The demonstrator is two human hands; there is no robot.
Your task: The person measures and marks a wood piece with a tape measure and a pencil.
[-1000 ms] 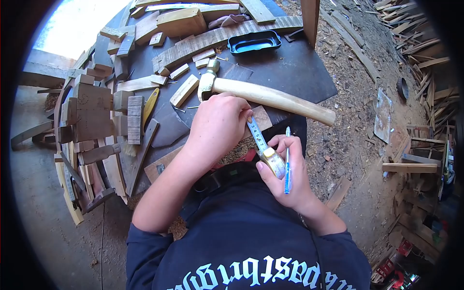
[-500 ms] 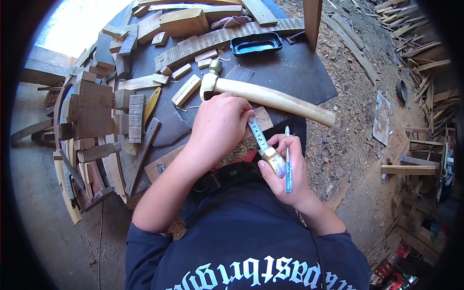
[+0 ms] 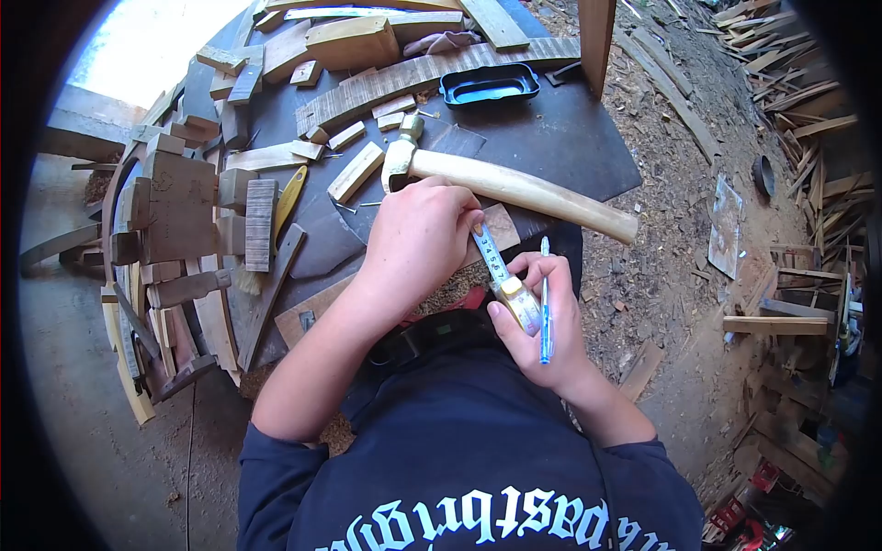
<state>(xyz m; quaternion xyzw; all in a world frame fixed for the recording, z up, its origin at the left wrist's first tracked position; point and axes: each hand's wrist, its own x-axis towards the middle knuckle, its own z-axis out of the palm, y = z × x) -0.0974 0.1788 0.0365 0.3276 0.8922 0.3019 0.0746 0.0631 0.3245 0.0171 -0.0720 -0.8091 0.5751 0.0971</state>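
My left hand [image 3: 418, 230] is closed in a pinch on the end of the tape measure's blade [image 3: 491, 254], beside a strip of wood. The fingers of my right hand [image 3: 556, 321] are wrapped round the yellow and silver case [image 3: 519, 303] of the tape measure, with a blue pen [image 3: 547, 317] held upright against them. A short length of numbered blade shows between the hands. Just beyond my left hand, a hammer [image 3: 514, 188] with a pale wooden handle lies on the dark table [image 3: 588, 147]. Two nails [image 3: 342, 206] lie near its head.
Wood blocks [image 3: 349, 41] crowd the table's far side, near a black tray [image 3: 489, 85]. At the left are a wooden assembly [image 3: 184, 202], a brush with a yellow handle [image 3: 290, 197] and offcuts. A post [image 3: 595, 41] rises at the far right corner. Scrap wood litters the ground.
The pen and the tape case have shifted very slightly to the left in my right hand. My left hand keeps its pinch on the blade.
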